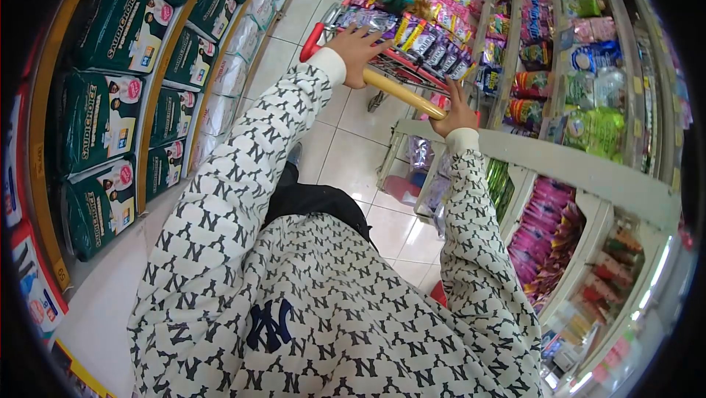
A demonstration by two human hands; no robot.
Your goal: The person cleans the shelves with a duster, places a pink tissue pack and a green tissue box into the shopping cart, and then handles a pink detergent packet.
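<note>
- The shopping cart [409, 73] sits in the upper middle of the frame, in the aisle between two walls of shelving, tilted by the wide lens.
- Its frame is red tube and grey wire. A red corner piece shows at the upper-left end of the bar.
- The yellow handle [401, 93] runs slantwise from that red corner down to the right. It is a plain, smooth, round bar.
- The basket is heaped with snack packets [430, 37]: purple, yellow and silver wrappers stacked in rows, with something green and tufted lying on top.
- The left hand [357, 52] lies over the upper-left part of the handle. Its fingers are stretched out flat toward the packets, not curled around the bar.
- The right hand [457, 115] is clamped around the lower-right end of the handle, fingers wrapped over it.
- The two hands are well apart, with a bare stretch of yellow bar between them.
- Both arms and the chest, in the lower half of the frame, wear a white sweater [331, 310] printed all over with dark monograms.
- Large green packs [110, 30] fill the shelves along the left edge.
- White shelves [588, 170] on the right carry bright bagged goods in pink, green and blue.
- A pale tiled floor [353, 155] shows under the cart.
</note>
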